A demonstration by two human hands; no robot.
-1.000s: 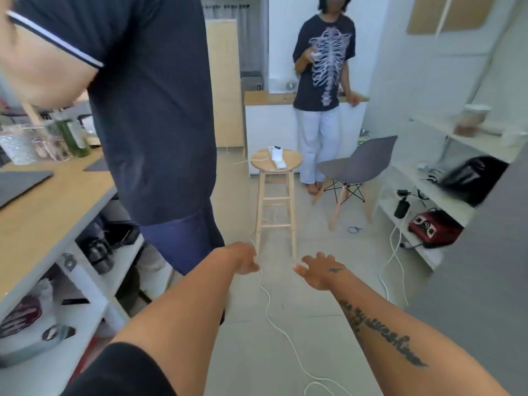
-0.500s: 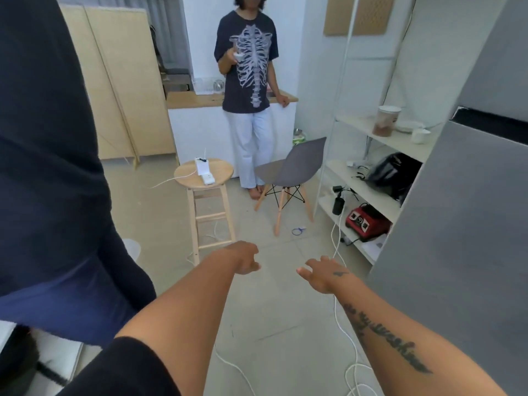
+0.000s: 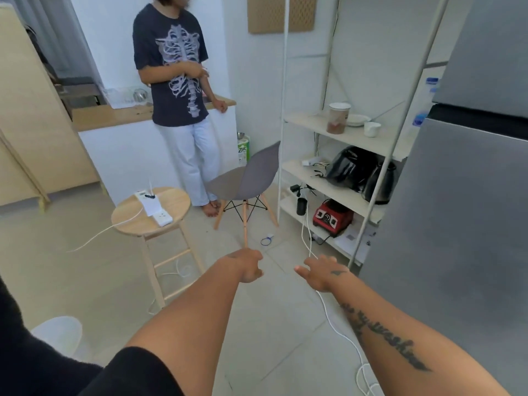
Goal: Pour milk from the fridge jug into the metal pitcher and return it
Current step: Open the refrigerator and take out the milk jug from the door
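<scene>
The grey fridge (image 3: 457, 224) fills the right side of the head view, its doors closed. My left hand (image 3: 247, 265) is stretched out over the floor, fingers loosely curled, holding nothing. My right hand (image 3: 323, 271) hangs beside it, fingers spread and empty, a short way left of the fridge's lower door. Neither the milk jug nor the metal pitcher is in view.
A white shelf rack (image 3: 337, 170) with a jar, cups, black appliances and a red blender stands left of the fridge. A grey chair (image 3: 251, 178), a wooden stool (image 3: 151, 212) with a power strip, white cables on the floor and a standing person (image 3: 180, 95) are ahead.
The view has swung right: the person in dark clothes at the left has almost left the frame, and the fridge and shelf rack have come closer. Both hands stay outstretched and empty.
</scene>
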